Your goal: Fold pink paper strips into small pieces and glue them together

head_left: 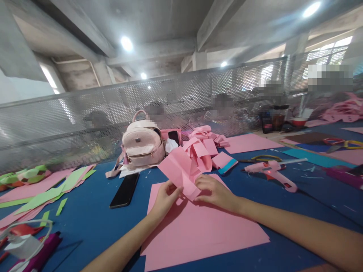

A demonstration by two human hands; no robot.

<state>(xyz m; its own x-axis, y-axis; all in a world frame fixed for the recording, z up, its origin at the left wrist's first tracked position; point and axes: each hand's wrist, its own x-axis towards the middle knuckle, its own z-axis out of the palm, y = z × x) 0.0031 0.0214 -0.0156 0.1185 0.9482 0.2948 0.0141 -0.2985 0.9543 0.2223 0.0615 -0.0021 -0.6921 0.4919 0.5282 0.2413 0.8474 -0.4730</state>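
Note:
Between my two hands is a folded piece of pink paper (180, 170), creased and raised above the work surface. My left hand (168, 198) pinches its lower left edge between thumb and fingers. On the other side, my right hand (214, 192) is closed on its lower right part, fingers partly behind the paper. Beneath both hands lie large flat pink sheets (207, 238). Just beyond the held piece sits a heap of folded pink paper pieces (202, 149), and beside it a pink piece with a blue strip (225, 162).
A pink glue gun (272, 170) with its cord lies at right, near yellow-handled scissors (265, 158). A black phone (124, 190) and a pale pink backpack (143, 143) are at left. Green paper strips (51, 196) lie farther left. A perforated metal screen (181, 90) runs behind the table.

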